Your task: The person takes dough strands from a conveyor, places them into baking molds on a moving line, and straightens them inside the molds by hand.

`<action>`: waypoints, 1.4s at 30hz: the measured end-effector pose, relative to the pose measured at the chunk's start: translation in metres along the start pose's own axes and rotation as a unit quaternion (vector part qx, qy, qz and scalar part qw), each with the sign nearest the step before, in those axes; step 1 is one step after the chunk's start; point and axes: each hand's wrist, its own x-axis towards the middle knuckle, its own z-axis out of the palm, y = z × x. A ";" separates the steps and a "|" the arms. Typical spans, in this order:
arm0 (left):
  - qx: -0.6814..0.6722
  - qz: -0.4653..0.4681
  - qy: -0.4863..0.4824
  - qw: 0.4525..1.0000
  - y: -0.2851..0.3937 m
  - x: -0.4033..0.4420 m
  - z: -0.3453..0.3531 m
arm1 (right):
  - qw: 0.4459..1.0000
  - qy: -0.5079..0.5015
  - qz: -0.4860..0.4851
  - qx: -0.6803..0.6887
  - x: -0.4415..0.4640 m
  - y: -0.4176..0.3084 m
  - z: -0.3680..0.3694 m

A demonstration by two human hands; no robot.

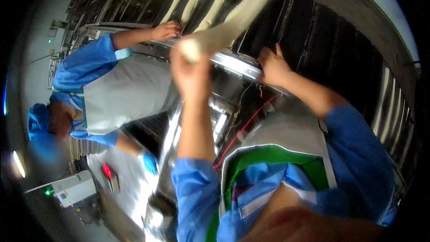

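Note:
My left hand (pixel 191 69) is closed round one end of a long pale dough strip (pixel 226 33), which slants up and to the right over a black tray (pixel 255 40). Motion blurs both the hand and the strip. Beneath and beyond it, several similar dough strips (pixel 197 0) lie side by side in the tray's grooves. At the tray's near metal rim (pixel 235 64), my right hand (pixel 274 68) grips the edge, one finger sticking up and the others bent.
On the left stands a co-worker in a blue cap and grey apron (pixel 130 94), with one bare hand (pixel 166 30) on the rim and a blue-gloved hand (pixel 150 163) lower down. More dough strips (pixel 387 103) lie far right. A red cord (pixel 239 132) hangs before me.

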 end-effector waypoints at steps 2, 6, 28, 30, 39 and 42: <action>0.221 0.088 -0.129 0.963 -0.038 -0.002 0.042 | 0.999 0.015 -0.025 0.027 -0.007 0.009 0.001; 0.324 0.148 -0.247 0.901 -0.107 -0.010 0.047 | 0.967 0.094 -0.080 0.222 -0.016 0.018 -0.016; 0.452 -0.126 -0.086 0.879 -0.123 -0.210 -0.129 | 0.948 0.175 -0.158 0.215 0.004 0.020 -0.024; 0.381 -0.270 -0.011 0.884 -0.139 -0.272 -0.152 | 0.946 0.171 -0.165 0.221 0.050 0.000 -0.033; 0.418 -0.344 0.135 0.830 -0.088 -0.419 -0.194 | 0.996 0.002 -0.082 0.042 0.197 -0.078 -0.020; 0.417 -0.368 0.162 0.815 -0.081 -0.455 -0.207 | 0.989 0.110 -0.075 0.066 0.169 -0.070 -0.010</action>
